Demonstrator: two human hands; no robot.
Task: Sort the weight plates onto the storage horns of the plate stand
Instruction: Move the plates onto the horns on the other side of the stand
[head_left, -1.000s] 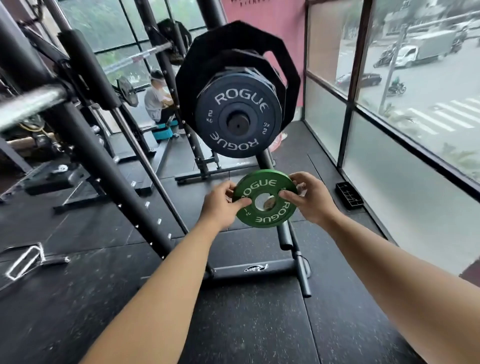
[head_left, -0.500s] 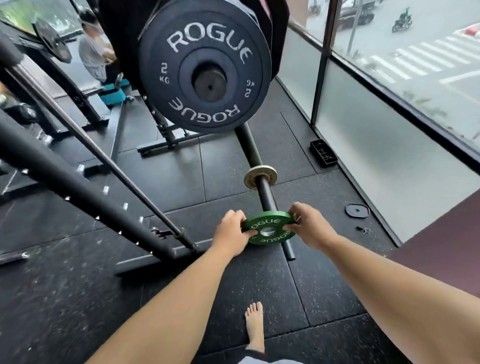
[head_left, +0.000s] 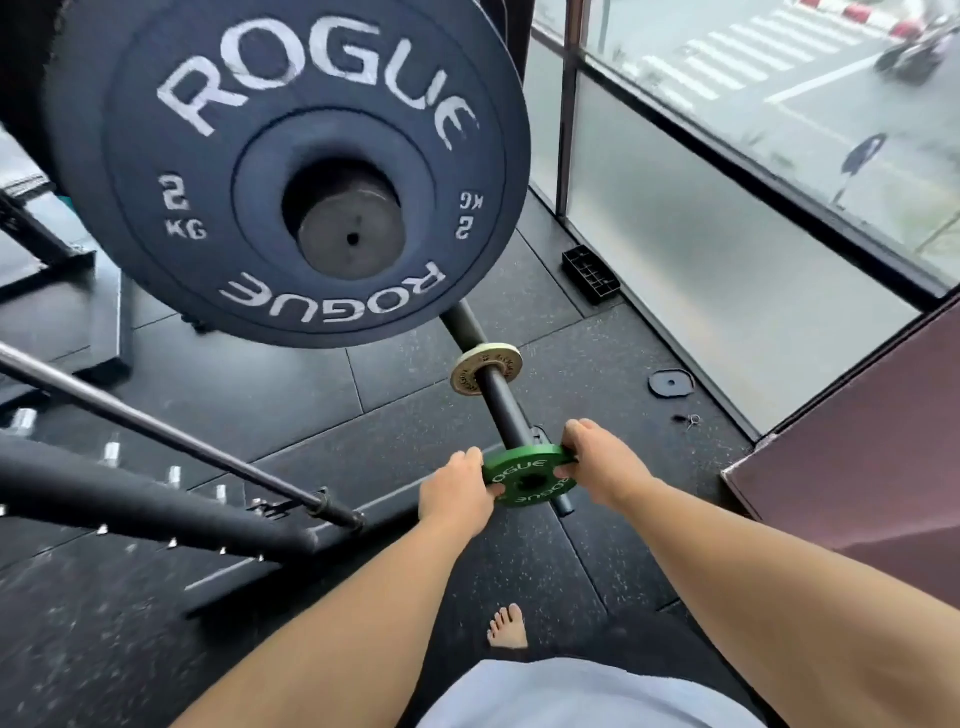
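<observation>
1. Rubber floor (head_left: 395, 395) lies below.
2. Your left hand (head_left: 457, 493) and right hand (head_left: 605, 465) pinch one green plate (head_left: 530, 480), face up, lower centre, at the horn (head_left: 501, 402) end.
3. One cream plate (head_left: 470, 371) sits farther up it.

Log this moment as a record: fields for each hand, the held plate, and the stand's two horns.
left hand: pinches left edge of green plate
right hand: pinches its right edge
green plate: over tip of lower horn; threaded or not, cannot tell
lower horn: carries one small tan plate
upper horn: carries black 2 kg plate
</observation>
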